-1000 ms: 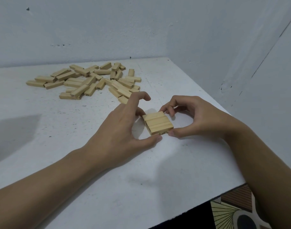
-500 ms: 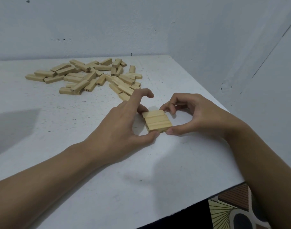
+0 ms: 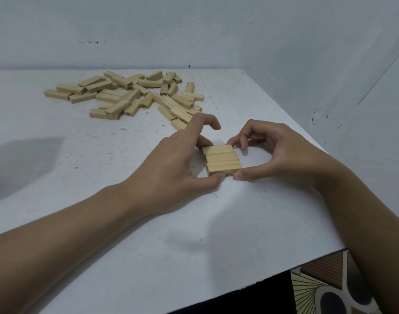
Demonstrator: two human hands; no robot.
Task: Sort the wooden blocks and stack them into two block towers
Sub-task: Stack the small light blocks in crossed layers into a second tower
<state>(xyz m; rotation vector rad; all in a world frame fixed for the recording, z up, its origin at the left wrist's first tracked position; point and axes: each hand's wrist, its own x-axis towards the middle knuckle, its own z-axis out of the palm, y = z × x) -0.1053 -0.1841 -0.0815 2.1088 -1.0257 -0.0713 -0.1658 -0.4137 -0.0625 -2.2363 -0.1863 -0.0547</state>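
Your left hand [image 3: 173, 164] and right hand [image 3: 278, 155] both pinch a flat row of three blocks [image 3: 222, 160] between them on the table [image 3: 103, 200], long axes running left to right. The loose pile [image 3: 130, 96] lies beyond, nearer your left hand.

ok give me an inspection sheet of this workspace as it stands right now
surface: white table, speckled with dark marks
job's things: block row, three blocks lying flat side by side; loose pile of blocks behind it, some with printed numbers; no tower yet
clutter: nothing seen
grips: left hand and right hand both pinch the block row, thumbs on its near side, fingers at its far side
cables: nothing seen
surroundings: pale wall behind and to the right; patterned floor below the table's near corner
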